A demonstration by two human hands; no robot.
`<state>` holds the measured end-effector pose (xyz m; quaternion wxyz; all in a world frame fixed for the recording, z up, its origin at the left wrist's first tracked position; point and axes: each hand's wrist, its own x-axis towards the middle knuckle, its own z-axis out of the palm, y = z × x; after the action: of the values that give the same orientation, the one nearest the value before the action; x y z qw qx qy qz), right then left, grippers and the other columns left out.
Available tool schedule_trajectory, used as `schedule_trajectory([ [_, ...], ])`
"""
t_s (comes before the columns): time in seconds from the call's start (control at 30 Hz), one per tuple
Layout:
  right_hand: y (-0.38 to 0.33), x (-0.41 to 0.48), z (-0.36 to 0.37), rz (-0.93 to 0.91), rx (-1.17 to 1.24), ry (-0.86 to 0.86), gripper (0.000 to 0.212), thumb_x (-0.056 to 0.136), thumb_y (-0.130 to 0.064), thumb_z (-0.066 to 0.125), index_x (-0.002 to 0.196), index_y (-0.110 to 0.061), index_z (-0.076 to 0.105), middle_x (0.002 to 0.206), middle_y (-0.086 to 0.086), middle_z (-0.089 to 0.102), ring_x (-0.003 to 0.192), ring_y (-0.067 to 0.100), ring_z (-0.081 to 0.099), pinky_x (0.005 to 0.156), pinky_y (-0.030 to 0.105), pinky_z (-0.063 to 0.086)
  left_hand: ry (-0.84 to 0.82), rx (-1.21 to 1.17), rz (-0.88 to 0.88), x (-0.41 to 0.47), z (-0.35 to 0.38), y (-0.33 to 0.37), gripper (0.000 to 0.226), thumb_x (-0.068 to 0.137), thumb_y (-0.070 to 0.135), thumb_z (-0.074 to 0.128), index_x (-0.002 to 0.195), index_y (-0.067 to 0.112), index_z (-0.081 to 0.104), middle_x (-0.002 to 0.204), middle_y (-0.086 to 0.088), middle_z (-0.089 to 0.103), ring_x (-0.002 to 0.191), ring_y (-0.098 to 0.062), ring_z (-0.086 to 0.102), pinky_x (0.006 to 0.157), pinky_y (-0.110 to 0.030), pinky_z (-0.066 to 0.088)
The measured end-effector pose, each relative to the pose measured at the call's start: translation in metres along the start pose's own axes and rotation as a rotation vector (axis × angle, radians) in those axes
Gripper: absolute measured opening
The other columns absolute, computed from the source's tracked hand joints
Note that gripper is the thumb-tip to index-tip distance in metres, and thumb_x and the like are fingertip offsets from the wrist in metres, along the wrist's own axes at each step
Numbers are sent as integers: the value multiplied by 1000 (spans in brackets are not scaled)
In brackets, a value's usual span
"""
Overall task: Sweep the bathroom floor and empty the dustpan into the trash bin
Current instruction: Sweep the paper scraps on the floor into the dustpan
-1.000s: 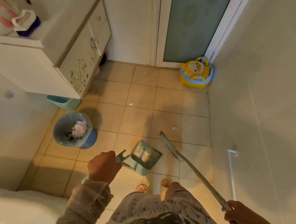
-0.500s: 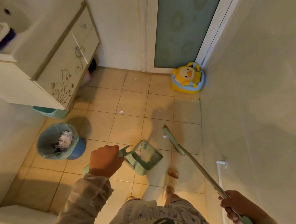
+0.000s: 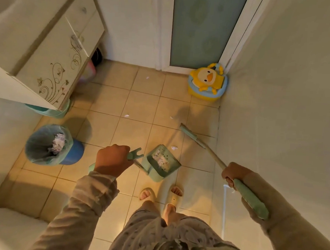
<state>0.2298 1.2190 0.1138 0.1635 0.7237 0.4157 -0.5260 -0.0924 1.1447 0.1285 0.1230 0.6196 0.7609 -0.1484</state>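
Observation:
My left hand (image 3: 112,160) grips the handle of a green dustpan (image 3: 160,164) that rests on the tan tiled floor (image 3: 107,100) in front of my feet; white scraps lie inside it. My right hand (image 3: 232,174) is closed on the long handle of a green broom, whose head (image 3: 192,136) touches the floor near the right wall. Small white paper bits lie on the tiles: one (image 3: 174,148) just beyond the dustpan, another (image 3: 126,115) mid-floor, a third (image 3: 147,77) near the door. A blue trash bin (image 3: 69,152) with a liner and crumpled paper stands to the left.
A white vanity cabinet (image 3: 56,60) overhangs the floor at the left, with a teal basin (image 3: 51,111) under it. A yellow duck potty (image 3: 208,83) sits in the far right corner by the frosted door (image 3: 201,30). A toilet rim (image 3: 5,229) shows at bottom left.
The view has shifted forward and left. The broom head has slid away to the right, farther from the dustpan. My right hand has moved up the broom handle. The dustpan stays on the floor.

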Motion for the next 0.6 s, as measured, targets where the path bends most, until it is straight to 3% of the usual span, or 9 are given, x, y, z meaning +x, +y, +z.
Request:
schedule_trajectory([
  [0.13,-9,12,18,42,-62,-30,32,89,-3,40,57,-8,37,31,2,47,38,15,45,40,20,38,-26,23,21,3,-2,6,36,92,47,45,104,18,63,99,-4,71,92,-23,67,74,-28,49],
  [0.2,-7,12,29,0,-93,-54,30,85,0,44,59,-13,38,26,-1,49,29,6,50,34,16,40,-50,41,40,2,-1,11,34,93,43,46,107,17,63,104,-4,70,96,-24,66,78,-29,50],
  [0.23,-3,8,34,-11,-106,-63,30,84,0,45,59,-15,38,33,0,52,27,4,50,33,15,40,-57,48,44,2,-1,12,33,93,42,46,109,18,63,105,-4,70,98,-24,66,80,-29,51],
  [0.33,7,-2,41,-2,-200,-134,30,84,-1,45,60,-15,37,59,2,43,46,11,45,43,19,37,-58,66,51,6,-2,15,32,93,40,46,109,17,63,106,-5,70,98,-25,66,81,-30,51],
  [0.4,14,-8,37,36,-203,-226,28,88,1,43,63,-11,37,55,4,44,43,11,43,38,18,36,-47,77,58,12,-4,15,32,94,38,46,107,15,63,104,-5,71,96,-24,67,79,-29,51],
  [0.5,32,-20,16,136,81,-314,30,90,1,41,61,-9,37,39,3,41,24,8,39,38,13,30,-28,75,73,18,-8,11,31,94,38,47,105,15,64,101,-5,71,93,-23,68,77,-28,51],
  [0.6,47,-37,4,183,180,-358,18,89,2,39,76,-10,42,31,-3,37,21,7,33,34,11,28,-4,59,80,23,-9,6,32,94,38,47,104,13,65,100,-6,72,91,-24,68,75,-27,50],
])
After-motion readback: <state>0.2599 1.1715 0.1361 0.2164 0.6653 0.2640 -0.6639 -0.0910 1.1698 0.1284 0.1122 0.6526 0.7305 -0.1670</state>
